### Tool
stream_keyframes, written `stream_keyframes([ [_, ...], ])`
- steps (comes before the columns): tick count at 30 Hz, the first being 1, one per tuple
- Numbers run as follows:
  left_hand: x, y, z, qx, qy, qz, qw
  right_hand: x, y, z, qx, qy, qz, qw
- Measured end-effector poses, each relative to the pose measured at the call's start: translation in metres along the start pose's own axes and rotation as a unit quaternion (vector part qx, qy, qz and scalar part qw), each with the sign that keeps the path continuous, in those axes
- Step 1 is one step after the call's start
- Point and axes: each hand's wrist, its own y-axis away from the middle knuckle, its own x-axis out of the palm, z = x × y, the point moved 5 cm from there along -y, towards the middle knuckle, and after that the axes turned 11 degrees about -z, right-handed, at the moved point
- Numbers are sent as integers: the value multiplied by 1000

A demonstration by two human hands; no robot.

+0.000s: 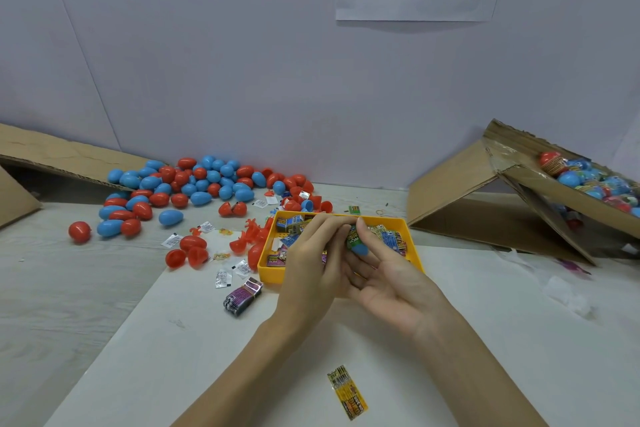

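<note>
The blue egg (360, 248) is held up in both hands just above the yellow tray (269, 274), with a printed sleeve (354, 237) partway down it and the blue tip poking out the bottom.

Tip for this bit, I reckon: hold the egg steady and work the sleeve down evenly all round. If you tug one side it'll likely bunch or go on crooked.

The left grip (311, 260) comes in back-of-hand up, with its fingers curled and pinching the sleeve at the top. The right grip (391, 282) is palm-up underneath, thumb pressed on the egg and fingers cradling it. Both forearms angle in from the bottom edge.

Around that, a flat spare sleeve (347, 392) lies near the wrists, and loose eggs (194, 184) are heaped further back on the tabletop (104, 288).
</note>
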Motion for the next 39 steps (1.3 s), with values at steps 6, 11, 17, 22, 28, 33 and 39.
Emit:
stream_keyframes([
  [6, 5, 0, 7, -38, 26, 116, 992, -5, 6, 18, -125, 99, 2, 987],
  [11, -2, -8, 8, -8, -9, 111, 994, -3, 11, 27, -265, 247, -25, 932],
  [17, -3, -8, 1, 11, -34, 98, 995, -5, 12, 28, -368, 349, -103, 855],
  [22, -6, -6, -6, 9, -62, 69, 996, -3, 19, 26, -449, 434, -162, 764],
  [28, -8, -4, -16, 60, -112, 51, 991, 1, 27, 26, -469, 447, -177, 741],
  [33, -7, -2, -17, 90, -118, 54, 987, -1, 27, 25, -462, 433, -177, 754],
  [39, -2, -1, -14, 84, -131, 80, 985, 1, 19, 18, -461, 439, -170, 752],
])
